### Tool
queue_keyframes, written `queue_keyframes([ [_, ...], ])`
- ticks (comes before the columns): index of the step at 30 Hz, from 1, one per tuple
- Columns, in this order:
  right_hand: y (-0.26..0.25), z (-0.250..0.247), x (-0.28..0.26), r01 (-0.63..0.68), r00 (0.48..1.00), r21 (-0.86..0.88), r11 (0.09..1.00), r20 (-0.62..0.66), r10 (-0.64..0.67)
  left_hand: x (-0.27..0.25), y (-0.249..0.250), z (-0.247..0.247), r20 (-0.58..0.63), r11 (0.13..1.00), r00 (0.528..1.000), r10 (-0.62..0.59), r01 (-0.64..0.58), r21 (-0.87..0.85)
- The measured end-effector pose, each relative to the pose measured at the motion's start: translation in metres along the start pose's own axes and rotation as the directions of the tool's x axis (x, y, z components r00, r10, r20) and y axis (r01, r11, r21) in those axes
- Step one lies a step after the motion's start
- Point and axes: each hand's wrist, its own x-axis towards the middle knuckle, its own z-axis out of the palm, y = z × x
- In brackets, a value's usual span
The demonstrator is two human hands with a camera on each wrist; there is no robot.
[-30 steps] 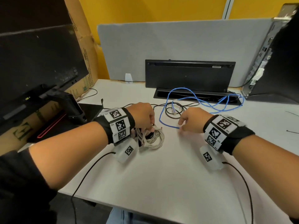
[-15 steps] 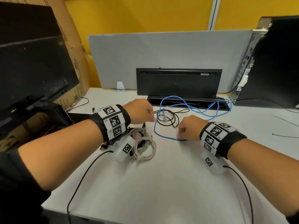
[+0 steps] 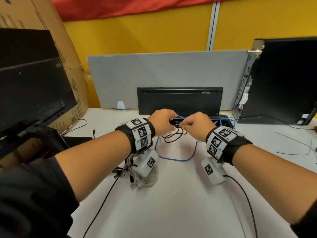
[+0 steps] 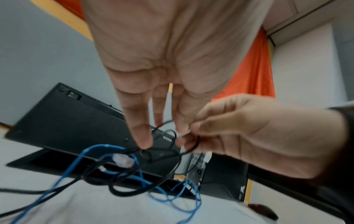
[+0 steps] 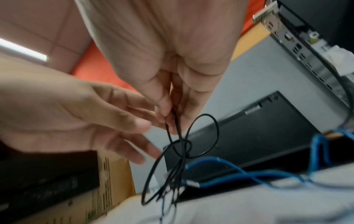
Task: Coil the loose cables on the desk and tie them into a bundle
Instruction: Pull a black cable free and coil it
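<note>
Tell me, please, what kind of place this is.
Most likely an office workstation: a white desk backed by a grey partition panel, a black monitor on the left, and a desktop computer case standing on the right.

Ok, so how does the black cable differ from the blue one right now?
The black cable is thinner; the blue cable is thicker. The black cable is partly lifted, pinched by the right hand; the blue cable lies sprawled on the desk. Both are loose, not yet bundled, and cross each other.
</note>
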Motion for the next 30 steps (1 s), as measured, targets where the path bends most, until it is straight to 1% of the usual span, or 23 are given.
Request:
queue_keyframes([
  [2,-0.006,-0.016,0.005,0.019,0.993,0.126,0.992,-0.116,-0.005,0.011,0.012,-0.005,-0.014,0.992,0.999,0.045,-0.046,-0.116],
  [4,-0.011,-0.035,0.009,0.054,0.984,0.183,0.982,-0.177,-0.021,0.022,0.023,-0.011,-0.057,0.978,0.995,0.085,-0.094,-0.187],
  [6,-0.012,-0.055,0.012,0.078,0.978,0.224,0.971,-0.207,-0.031,0.033,0.031,-0.018,-0.105,0.945,0.992,0.075,-0.105,-0.309],
  [8,-0.011,-0.076,0.013,0.069,0.973,0.284,0.956,-0.232,-0.001,0.043,0.036,-0.025,-0.131,0.882,0.991,0.034,-0.092,-0.462],
  [9,-0.010,-0.086,0.012,0.063,0.969,0.313,0.948,-0.248,0.018,0.048,0.038,-0.029,-0.147,0.867,0.989,0.024,-0.094,-0.489],
  [10,-0.009,-0.096,0.011,0.059,0.964,0.349,0.935,-0.262,0.037,0.053,0.040,-0.034,-0.161,0.879,0.987,0.024,-0.098,-0.467],
  [12,-0.010,-0.111,0.008,0.078,0.952,0.459,0.885,-0.297,0.070,0.060,0.041,-0.042,-0.183,0.932,0.982,0.047,-0.109,-0.346],
  [14,-0.013,-0.122,0.002,0.111,0.942,0.597,0.794,-0.317,0.107,0.067,0.040,-0.047,-0.239,0.962,0.970,0.051,-0.111,-0.248],
  [16,-0.015,-0.131,-0.003,0.141,0.944,0.721,0.679,-0.304,0.126,0.073,0.038,-0.050,-0.310,0.972,0.950,0.041,-0.109,-0.207],
  [17,-0.015,-0.135,-0.005,0.153,0.946,0.756,0.637,-0.299,0.128,0.075,0.037,-0.051,-0.334,0.978,0.942,0.035,-0.101,-0.183],
  [18,-0.015,-0.138,-0.007,0.161,0.945,0.766,0.622,-0.301,0.126,0.076,0.036,-0.052,-0.353,0.985,0.935,0.033,-0.090,-0.149],
  [19,-0.015,-0.141,-0.009,0.168,0.942,0.754,0.635,-0.312,0.122,0.078,0.034,-0.053,-0.371,0.990,0.928,0.032,-0.080,-0.114],
  [22,-0.011,-0.144,-0.012,0.180,0.922,0.661,0.728,-0.371,0.109,0.082,0.031,-0.058,-0.430,0.998,0.902,0.038,-0.056,-0.028],
  [24,-0.008,-0.145,-0.012,0.198,0.908,0.650,0.733,-0.403,0.113,0.086,0.029,-0.060,-0.485,0.999,0.873,0.052,-0.048,0.019],
  [25,-0.005,-0.146,-0.012,0.201,0.899,0.666,0.718,-0.416,0.134,0.087,0.028,-0.062,-0.517,0.999,0.855,0.041,-0.039,0.015],
  [26,-0.003,-0.147,-0.011,0.201,0.889,0.691,0.695,-0.427,0.167,0.089,0.026,-0.064,-0.541,1.000,0.841,0.007,-0.022,-0.022],
  [27,-0.001,-0.148,-0.011,0.201,0.878,0.717,0.668,-0.434,0.202,0.090,0.023,-0.066,-0.549,0.996,0.834,-0.053,0.003,-0.091],
  [28,0.001,-0.149,-0.011,0.198,0.868,0.734,0.650,-0.439,0.232,0.090,0.021,-0.068,-0.538,0.982,0.834,-0.126,0.029,-0.185],
  [30,0.005,-0.151,-0.012,0.173,0.847,0.730,0.662,-0.453,0.279,0.090,0.018,-0.073,-0.473,0.933,0.848,-0.237,0.062,-0.355],
])
